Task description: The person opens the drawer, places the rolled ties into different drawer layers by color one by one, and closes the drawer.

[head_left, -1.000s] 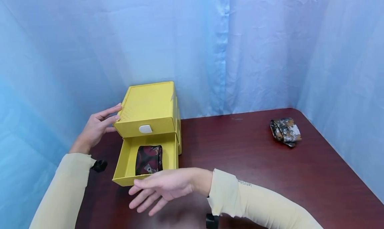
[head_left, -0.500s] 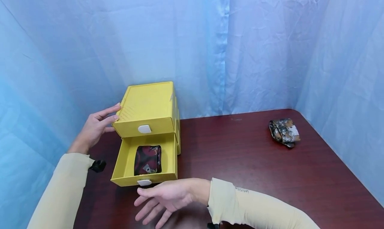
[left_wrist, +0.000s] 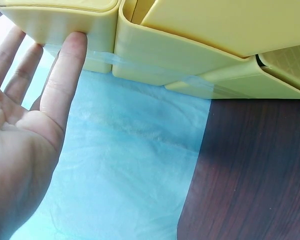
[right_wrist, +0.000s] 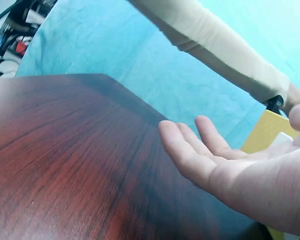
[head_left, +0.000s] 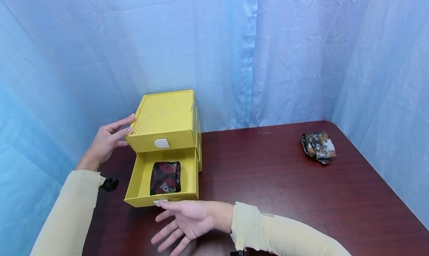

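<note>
A yellow two-tier drawer unit stands at the left of the table. Its lower drawer is pulled out, and a folded dark red patterned fabric item lies inside. My left hand rests against the upper box's left side, fingers extended; in the left wrist view, fingertips touch the yellow wall. At the drawer's front, my right hand has its thumb right at the white handle, with the other fingers spread below. The right wrist view shows those fingers loosely bent, gripping nothing.
A folded camouflage-patterned item lies at the far right of the dark red wooden table. Pale blue curtains hang behind and along both sides. The upper drawer's white handle faces forward.
My right hand drops away from the drawer front, uncovering the handle, then comes back up so its thumb meets it. The left hand and the drawer stay put.
</note>
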`<state>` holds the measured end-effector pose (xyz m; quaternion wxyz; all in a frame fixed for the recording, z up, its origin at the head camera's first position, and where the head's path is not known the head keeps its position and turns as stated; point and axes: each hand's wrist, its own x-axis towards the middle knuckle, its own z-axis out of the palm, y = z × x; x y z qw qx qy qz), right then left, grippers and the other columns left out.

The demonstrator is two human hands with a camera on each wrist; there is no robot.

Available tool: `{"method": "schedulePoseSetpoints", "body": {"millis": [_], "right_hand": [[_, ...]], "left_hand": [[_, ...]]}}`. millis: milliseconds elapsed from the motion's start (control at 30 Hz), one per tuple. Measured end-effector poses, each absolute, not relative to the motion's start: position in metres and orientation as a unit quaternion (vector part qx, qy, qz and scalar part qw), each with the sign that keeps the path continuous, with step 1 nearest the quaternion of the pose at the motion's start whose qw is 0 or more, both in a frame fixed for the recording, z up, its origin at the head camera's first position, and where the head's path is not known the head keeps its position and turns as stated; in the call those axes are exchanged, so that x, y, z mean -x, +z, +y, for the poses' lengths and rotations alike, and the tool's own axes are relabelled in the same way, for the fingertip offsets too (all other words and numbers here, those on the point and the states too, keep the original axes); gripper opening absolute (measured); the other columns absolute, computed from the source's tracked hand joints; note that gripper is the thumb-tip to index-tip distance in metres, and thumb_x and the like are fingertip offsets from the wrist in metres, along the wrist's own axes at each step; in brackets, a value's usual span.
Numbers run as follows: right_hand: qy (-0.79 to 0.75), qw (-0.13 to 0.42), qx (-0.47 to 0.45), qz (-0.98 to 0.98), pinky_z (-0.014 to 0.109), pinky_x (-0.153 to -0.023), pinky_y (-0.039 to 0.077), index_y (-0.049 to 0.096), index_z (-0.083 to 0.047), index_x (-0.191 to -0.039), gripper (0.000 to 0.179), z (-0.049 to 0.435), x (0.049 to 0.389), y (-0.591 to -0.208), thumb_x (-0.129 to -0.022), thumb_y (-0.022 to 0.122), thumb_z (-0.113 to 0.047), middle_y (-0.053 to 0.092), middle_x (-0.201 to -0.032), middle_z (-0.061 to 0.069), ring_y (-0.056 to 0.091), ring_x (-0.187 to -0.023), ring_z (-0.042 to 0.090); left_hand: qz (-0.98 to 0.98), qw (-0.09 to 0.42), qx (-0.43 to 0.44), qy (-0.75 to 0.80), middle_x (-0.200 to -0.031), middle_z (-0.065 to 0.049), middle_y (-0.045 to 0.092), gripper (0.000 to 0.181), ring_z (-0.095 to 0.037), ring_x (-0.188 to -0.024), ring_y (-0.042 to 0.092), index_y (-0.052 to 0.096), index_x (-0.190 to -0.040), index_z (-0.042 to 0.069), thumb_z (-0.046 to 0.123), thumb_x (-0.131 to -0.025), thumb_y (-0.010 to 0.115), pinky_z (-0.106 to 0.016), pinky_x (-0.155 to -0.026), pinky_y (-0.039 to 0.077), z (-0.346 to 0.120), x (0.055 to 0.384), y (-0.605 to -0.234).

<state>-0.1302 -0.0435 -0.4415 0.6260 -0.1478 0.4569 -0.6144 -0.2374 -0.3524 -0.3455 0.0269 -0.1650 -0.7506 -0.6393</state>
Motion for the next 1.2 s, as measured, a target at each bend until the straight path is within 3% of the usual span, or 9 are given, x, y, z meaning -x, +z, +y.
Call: {"method": "schedulePoseSetpoints", "body": {"millis": [200,633,867,1200], "right_hand": [[-0.661,0.618,0.124,0.407,0.066,-0.109,0.035,0.032,-0.012,-0.148,0.070,-0.0438,0.1331,-0.4425,-0.102,0.048,-0.061,0.060,-0.136,0.023,0.050,-0.132,0.048],[-0.671,0.615,0.131,0.392,0.061,-0.112,0.034,0.030,-0.015,-0.152,0.063,-0.0435,0.1342,-0.4439,-0.105,0.044,-0.055,0.057,-0.141,0.023,0.046,-0.135,0.047],[-0.670,0.615,0.130,0.395,0.063,-0.111,0.034,0.037,-0.016,-0.145,0.057,-0.0439,0.1333,-0.4447,-0.105,0.045,-0.056,0.057,-0.140,0.025,0.045,-0.134,0.051],[-0.662,0.625,0.142,0.389,0.064,-0.111,0.034,0.029,-0.019,-0.151,0.066,-0.0514,0.1330,-0.4482,-0.102,0.046,-0.061,0.053,-0.143,0.028,0.042,-0.135,0.052]], "left_hand": [[-0.744,0.024,0.167,-0.646,-0.163,-0.001,0.034,0.046,-0.001,-0.120,0.060,0.052,-0.148,0.004,0.009,-0.103,0.060,-0.028,-0.078,0.060,-0.3527,0.2378,-0.3455],[-0.743,0.026,0.164,-0.648,-0.162,0.001,0.037,0.045,-0.001,-0.119,0.060,0.054,-0.147,0.006,0.009,-0.103,0.061,-0.027,-0.077,0.060,-0.3529,0.2377,-0.3461],[-0.741,0.025,0.163,-0.651,-0.162,0.001,0.037,0.045,-0.001,-0.119,0.060,0.054,-0.147,0.006,0.009,-0.103,0.061,-0.028,-0.077,0.060,-0.3525,0.2372,-0.3461],[-0.742,0.028,0.166,-0.649,-0.162,0.000,0.036,0.046,-0.002,-0.117,0.062,0.053,-0.148,0.005,0.009,-0.103,0.061,-0.027,-0.077,0.060,-0.3519,0.2364,-0.3458]]}}
